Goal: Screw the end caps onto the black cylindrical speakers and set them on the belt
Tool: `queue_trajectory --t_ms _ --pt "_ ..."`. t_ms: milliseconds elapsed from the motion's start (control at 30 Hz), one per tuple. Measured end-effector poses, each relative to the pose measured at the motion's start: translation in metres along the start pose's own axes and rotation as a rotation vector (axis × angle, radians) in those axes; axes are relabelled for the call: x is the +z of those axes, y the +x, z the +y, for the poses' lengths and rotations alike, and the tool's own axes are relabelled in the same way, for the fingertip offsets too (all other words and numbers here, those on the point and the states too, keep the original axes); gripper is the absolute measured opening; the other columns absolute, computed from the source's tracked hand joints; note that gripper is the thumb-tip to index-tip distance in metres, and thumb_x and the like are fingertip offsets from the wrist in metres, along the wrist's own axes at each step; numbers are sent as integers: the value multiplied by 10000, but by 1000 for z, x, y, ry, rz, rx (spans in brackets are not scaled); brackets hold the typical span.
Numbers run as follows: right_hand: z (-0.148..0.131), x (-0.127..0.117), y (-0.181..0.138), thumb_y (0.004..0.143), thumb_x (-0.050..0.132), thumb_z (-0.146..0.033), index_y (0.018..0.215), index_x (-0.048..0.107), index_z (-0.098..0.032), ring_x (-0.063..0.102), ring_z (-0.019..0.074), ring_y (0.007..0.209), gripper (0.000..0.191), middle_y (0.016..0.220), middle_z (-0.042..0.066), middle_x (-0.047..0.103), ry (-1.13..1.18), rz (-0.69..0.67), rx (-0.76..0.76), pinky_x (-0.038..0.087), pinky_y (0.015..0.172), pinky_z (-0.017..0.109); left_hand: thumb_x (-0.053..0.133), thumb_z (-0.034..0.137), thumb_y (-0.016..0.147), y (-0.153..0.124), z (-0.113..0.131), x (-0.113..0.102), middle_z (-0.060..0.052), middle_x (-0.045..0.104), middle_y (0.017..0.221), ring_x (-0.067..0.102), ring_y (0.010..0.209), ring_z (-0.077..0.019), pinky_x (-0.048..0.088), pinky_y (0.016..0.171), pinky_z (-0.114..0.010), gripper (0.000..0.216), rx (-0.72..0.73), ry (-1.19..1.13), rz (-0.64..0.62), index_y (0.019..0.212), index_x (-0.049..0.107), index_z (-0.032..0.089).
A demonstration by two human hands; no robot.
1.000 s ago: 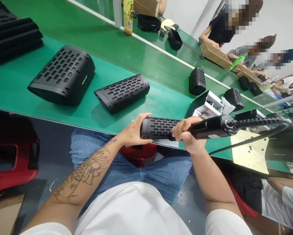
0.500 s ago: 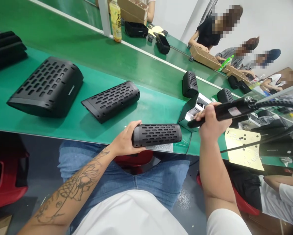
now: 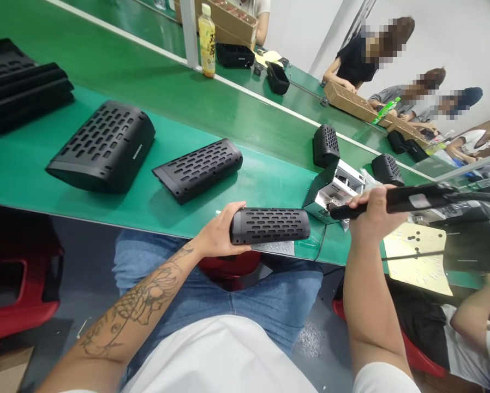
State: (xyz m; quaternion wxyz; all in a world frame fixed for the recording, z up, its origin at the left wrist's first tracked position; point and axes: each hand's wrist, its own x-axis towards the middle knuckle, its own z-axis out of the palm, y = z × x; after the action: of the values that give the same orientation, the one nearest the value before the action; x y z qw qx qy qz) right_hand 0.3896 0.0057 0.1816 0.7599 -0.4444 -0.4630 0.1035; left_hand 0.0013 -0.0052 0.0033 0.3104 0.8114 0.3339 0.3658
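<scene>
Sitting at the green workbench [image 3: 278, 180], we have a bulky speaker housing [image 3: 103, 147] at frame left and a flatter slotted housing [image 3: 199, 168] to its right, probably set out of our arms' way. Right of centre stands a silver-and-black metal box [image 3: 341, 185], likely placed for easy reach. At frame centre, our left hand [image 3: 216, 233] clasps the left end of the black slotted cover [image 3: 274, 225] by both long sides, presumably steadying it at the bench edge. Our right hand [image 3: 374, 215] wraps around the corded black driver [image 3: 412, 198], holding its tip [image 3: 339, 212] by the box's front; whether they touch, we cannot tell. The cover faces slots up, long axis nearly level, free end rightward; the driver's tip points left.
</scene>
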Motion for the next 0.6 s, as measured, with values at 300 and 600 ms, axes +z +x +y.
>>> queue_trajectory --t_ms 300,600 --pt "-83 97 -112 1052 997 -729 1119 794 -307 620 145 438 473 663 -88 714 476 -608 83 642 510 324 1102 394 808 4 7 0 -185 589 1891 740 1669 -492 678 1373 -659 1398 -81 -33 -12 1957 306 380" --pt "-66 120 -135 988 1035 -759 1040 699 -312 631 161 464 562 676 -89 696 351 -662 231 652 531 359 1079 434 828 8 12 8 -210 594 1897 731 1676 -515 707 1319 -690 1358 -83 -54 21 1956 328 346"
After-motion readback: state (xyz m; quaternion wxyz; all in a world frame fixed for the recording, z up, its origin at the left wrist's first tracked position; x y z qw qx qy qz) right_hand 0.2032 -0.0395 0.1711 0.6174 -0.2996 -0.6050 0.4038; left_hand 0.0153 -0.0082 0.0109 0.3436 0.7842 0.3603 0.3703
